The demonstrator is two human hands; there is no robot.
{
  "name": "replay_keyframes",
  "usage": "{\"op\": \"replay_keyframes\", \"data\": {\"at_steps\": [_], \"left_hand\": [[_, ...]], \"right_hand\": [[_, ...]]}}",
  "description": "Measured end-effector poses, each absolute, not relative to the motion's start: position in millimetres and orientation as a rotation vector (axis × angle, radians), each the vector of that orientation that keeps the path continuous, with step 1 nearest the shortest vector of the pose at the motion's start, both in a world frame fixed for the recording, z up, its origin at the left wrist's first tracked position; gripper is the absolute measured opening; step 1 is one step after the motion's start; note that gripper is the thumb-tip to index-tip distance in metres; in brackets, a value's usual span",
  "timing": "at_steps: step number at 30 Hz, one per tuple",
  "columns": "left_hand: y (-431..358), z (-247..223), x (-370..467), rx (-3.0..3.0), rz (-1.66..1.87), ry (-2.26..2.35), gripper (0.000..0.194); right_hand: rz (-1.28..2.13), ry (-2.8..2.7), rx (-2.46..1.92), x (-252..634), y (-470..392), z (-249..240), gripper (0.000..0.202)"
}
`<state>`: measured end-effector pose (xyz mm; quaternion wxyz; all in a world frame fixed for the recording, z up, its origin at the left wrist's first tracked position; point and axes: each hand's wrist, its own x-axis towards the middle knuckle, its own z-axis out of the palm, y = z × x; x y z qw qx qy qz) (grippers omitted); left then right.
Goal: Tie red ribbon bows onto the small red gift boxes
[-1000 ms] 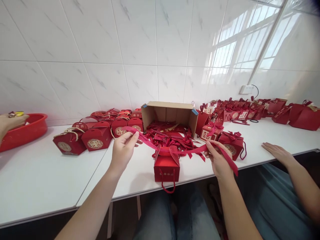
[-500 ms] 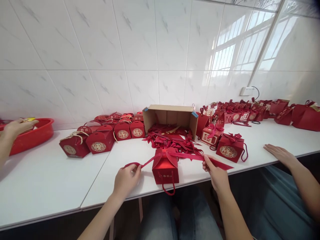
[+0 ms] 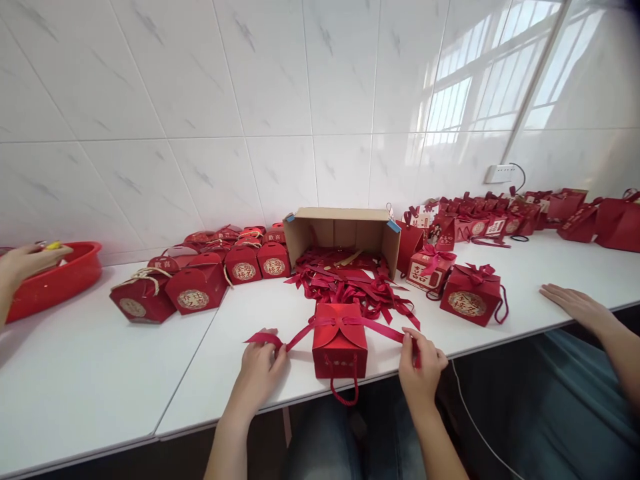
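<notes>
A red gift box [image 3: 340, 347] stands near the table's front edge, its rope handle hanging over that edge. A crimson ribbon [image 3: 381, 328] crosses the top of the box and stretches out to both sides. Left of the box, my left hand [image 3: 263, 367] pinches one end of the ribbon, and its tip sticks out past the fingers. My right hand [image 3: 421, 363] is closed on the other end, right of the box. Behind the box, a heap of loose ribbons [image 3: 345, 287] spills from an open cardboard box [image 3: 345, 215].
Red boxes [image 3: 195, 290] stand to the left, and two with bows [image 3: 471, 293] to the right, with many more bags behind. Another person's hand [image 3: 575, 307] rests on the table at right. At far left, a person's hand [image 3: 30, 263] is over a red basin [image 3: 65, 283].
The ribbon now lies evenly across the box top, with the flaps drawn together. My right hand holds its end with less ribbon trailing. The view has shifted slightly.
</notes>
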<state>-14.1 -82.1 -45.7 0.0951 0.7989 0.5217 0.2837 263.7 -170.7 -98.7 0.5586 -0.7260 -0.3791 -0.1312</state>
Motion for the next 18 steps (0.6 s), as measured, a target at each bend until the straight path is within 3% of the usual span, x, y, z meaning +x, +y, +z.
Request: {"op": "replay_keyframes", "data": {"at_steps": [8, 18], "left_hand": [[-87.1, -48.4, -15.3, 2.389, 0.676, 1.510, 0.033], [-89.0, -44.8, -13.6, 2.326, 0.594, 1.529, 0.036]], "right_hand": [[-0.436, -0.914, -1.701, 262.6, -172.5, -102.9, 0.032], [-0.468, -0.853, -1.601, 268.5, -168.3, -101.5, 0.035]]}}
